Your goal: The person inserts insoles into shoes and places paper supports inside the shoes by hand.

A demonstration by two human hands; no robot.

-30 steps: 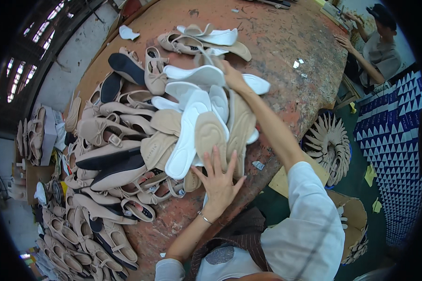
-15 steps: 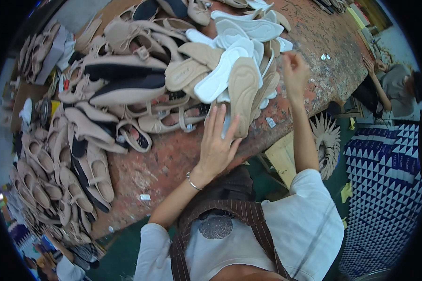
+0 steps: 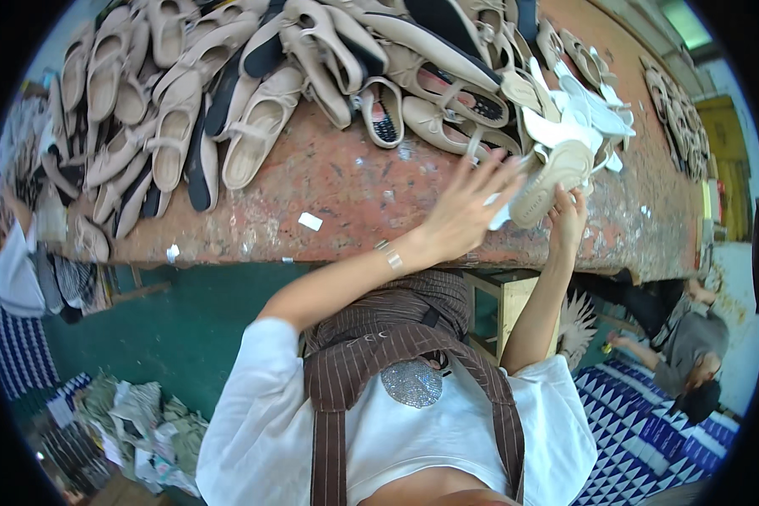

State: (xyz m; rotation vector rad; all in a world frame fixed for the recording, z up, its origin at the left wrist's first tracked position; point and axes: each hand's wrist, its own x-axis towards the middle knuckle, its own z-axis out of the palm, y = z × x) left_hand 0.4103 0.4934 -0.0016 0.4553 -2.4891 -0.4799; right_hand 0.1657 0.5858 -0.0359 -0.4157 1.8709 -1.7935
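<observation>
A beige insole (image 3: 555,181) lies tilted over the near edge of a pile of white insoles (image 3: 578,118). At its right edge, the fingers of my right hand (image 3: 569,218) are closed on the rim. My left hand (image 3: 464,211) is just left of the insole, palm down, fingers spread and slightly blurred. A white piece (image 3: 499,212) shows beneath those fingertips; its kind is hard to make out. Beige strap shoes (image 3: 455,126) with dark, patterned linings lie behind my left hand. Another beige insole (image 3: 527,91) rests farther back, beside the white ones.
Many beige flat shoes (image 3: 261,126) are heaped along the table's far and left side. Scraps of white paper (image 3: 309,221) dot the worn red tabletop (image 3: 354,198). Another person (image 3: 691,346) sits at the right; one more person (image 3: 17,261) is at the far left.
The view has turned, so the shoe heap appears higher. My right hand has come from beyond the pile's right side to the beige insole; my left hand has moved off the insole's left edge.
</observation>
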